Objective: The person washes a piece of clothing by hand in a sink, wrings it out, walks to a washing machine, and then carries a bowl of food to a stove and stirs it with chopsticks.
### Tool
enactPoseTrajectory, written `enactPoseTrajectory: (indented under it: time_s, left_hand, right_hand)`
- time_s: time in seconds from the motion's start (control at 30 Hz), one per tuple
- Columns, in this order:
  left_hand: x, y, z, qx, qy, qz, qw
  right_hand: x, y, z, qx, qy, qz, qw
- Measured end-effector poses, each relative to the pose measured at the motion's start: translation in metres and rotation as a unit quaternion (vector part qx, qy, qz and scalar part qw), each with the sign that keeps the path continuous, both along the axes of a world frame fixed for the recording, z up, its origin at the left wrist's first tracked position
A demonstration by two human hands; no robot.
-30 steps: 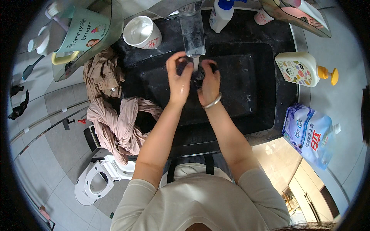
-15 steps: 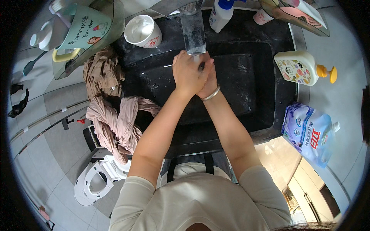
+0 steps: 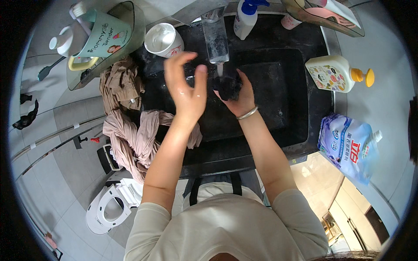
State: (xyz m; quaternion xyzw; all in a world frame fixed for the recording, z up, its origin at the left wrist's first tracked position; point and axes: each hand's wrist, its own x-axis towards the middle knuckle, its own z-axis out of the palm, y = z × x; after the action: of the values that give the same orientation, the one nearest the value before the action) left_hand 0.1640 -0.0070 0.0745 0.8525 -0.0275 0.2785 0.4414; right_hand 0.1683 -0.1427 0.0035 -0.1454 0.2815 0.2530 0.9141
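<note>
My right hand (image 3: 242, 96), with a silver bangle at the wrist, grips a small wet black cloth (image 3: 227, 87) under the tap's outlet. Whether it is a sock or another piece is not clear. Water (image 3: 220, 69) runs onto it from the wide clear tap (image 3: 215, 41). My left hand (image 3: 187, 93) is raised beside it, wet, with fingers apart and nothing in them. Below both hands lies the black sink (image 3: 272, 126). Close to my left fingertips stands a white tub (image 3: 164, 40) with white residue inside.
Brown cloth (image 3: 121, 85) and pink cloth (image 3: 143, 130) drape over the sink's left side. A blue-capped bottle (image 3: 246, 21) stands behind. At right are a yellow-pump bottle (image 3: 329, 73) and a purple refill pouch (image 3: 346, 145). A shelf at upper left holds a green mug (image 3: 104, 35).
My hands, pressed together before, have come apart. The left has moved left and opened; the right keeps the black cloth, now exposed under the water.
</note>
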Motion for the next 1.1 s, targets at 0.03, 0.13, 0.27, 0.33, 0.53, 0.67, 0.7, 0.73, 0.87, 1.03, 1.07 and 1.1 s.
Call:
enactPoseTrajectory:
  time_s: [0.03,0.13,0.27,0.33,0.53,0.67,0.7,0.73,0.87,1.03,1.07,1.1]
  left_hand:
    - [0.005,-0.001,0.011,0.026,-0.074,0.029,0.996]
    - [0.026,-0.002,0.042,0.102,-0.184,0.042,0.977]
    - [0.036,0.003,0.044,0.144,-0.122,-0.010,0.982]
    - [0.033,0.004,0.046,0.192,-0.099,0.001,0.976]
    - [-0.006,0.005,0.031,0.129,-0.013,-0.018,0.991]
    - [-0.074,-0.007,0.016,0.100,0.126,-0.245,0.956]
    - [-0.091,-0.012,0.013,0.080,0.220,-0.306,0.923]
    - [-0.104,-0.014,0.010,0.095,0.222,-0.316,0.918]
    - [-0.124,-0.003,0.002,0.101,0.251,-0.310,0.911]
    - [-0.135,-0.004,-0.004,0.140,0.272,-0.343,0.888]
    - [-0.136,-0.005,-0.003,0.148,0.269,-0.346,0.887]
    - [-0.136,-0.006,-0.002,0.156,0.265,-0.348,0.886]
  right_hand:
    - [-0.002,-0.004,0.005,0.004,0.019,-0.008,1.000]
    - [-0.011,-0.013,0.015,0.019,0.040,-0.015,0.999]
    - [-0.027,-0.022,0.020,0.078,0.041,-0.008,0.996]
    - [-0.032,-0.025,0.026,0.092,0.053,-0.018,0.994]
    - [-0.057,-0.032,0.028,0.103,0.072,-0.030,0.992]
    - [-0.082,-0.030,0.021,0.062,0.057,-0.006,0.996]
    - [-0.088,-0.028,0.020,0.042,0.016,0.012,0.999]
    - [-0.095,-0.027,0.022,0.022,-0.024,0.030,0.999]
    - [-0.119,-0.036,0.043,-0.102,-0.205,0.185,0.956]
    - [-0.133,-0.032,0.023,-0.388,-0.402,0.237,0.795]
    - [-0.137,-0.030,0.017,-0.404,-0.407,0.230,0.786]
    - [-0.140,-0.029,0.013,-0.422,-0.376,0.213,0.797]
